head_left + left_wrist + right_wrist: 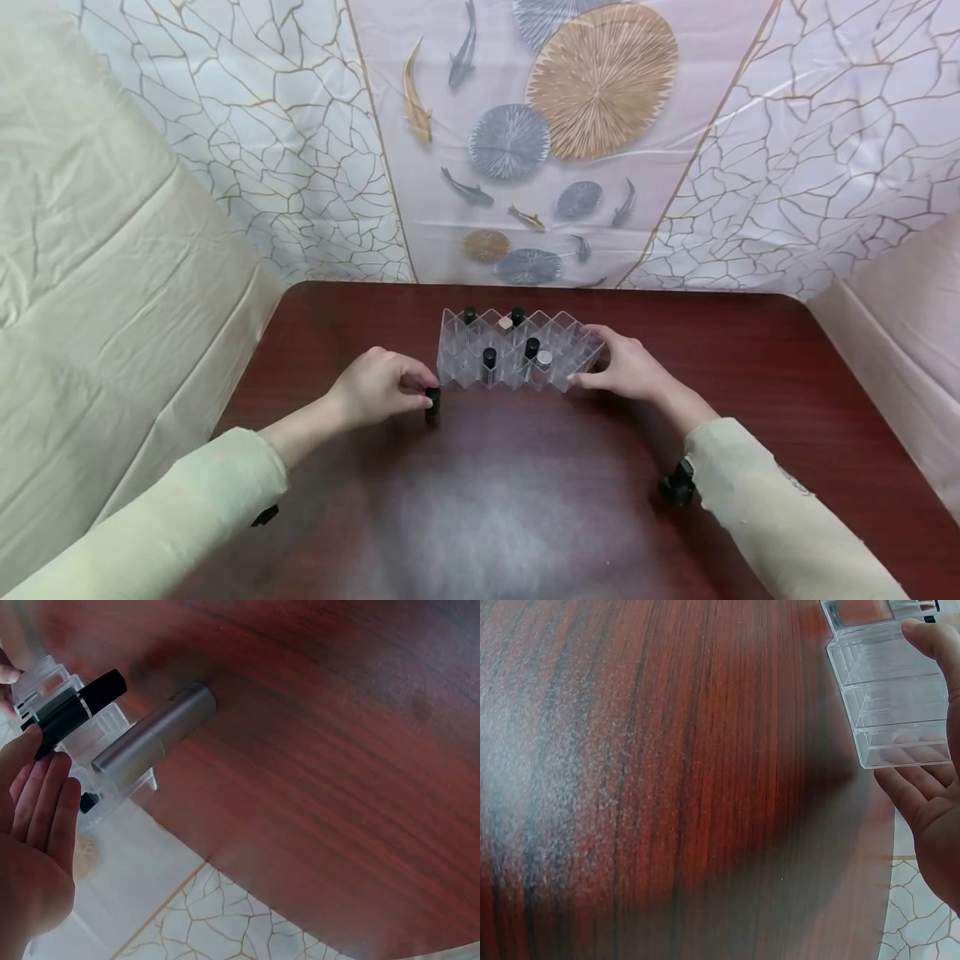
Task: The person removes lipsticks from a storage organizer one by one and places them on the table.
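Observation:
My left hand (372, 387) pinches a black lipstick tube (432, 406) between thumb and fingertips, just off the front left corner of a clear lipstick holder (513, 367). The same black tube (81, 705) overlaps the holder in the left wrist view, and a silver tube (156, 736) shows beside it. In the head view my left hand hides that silver tube. My right hand (626, 367) grips the holder's right end, thumb at the front and fingers around the back. In the right wrist view, the thumb of my right hand (930, 810) lies along the clear wall.
Several black-capped tubes (489, 358) and a pale-capped one (543, 360) stand in the holder's slots. The dark red wooden table (495, 500) ends at a patterned curtain (525, 167) behind. Beige cloth (112, 292) hangs along the left side.

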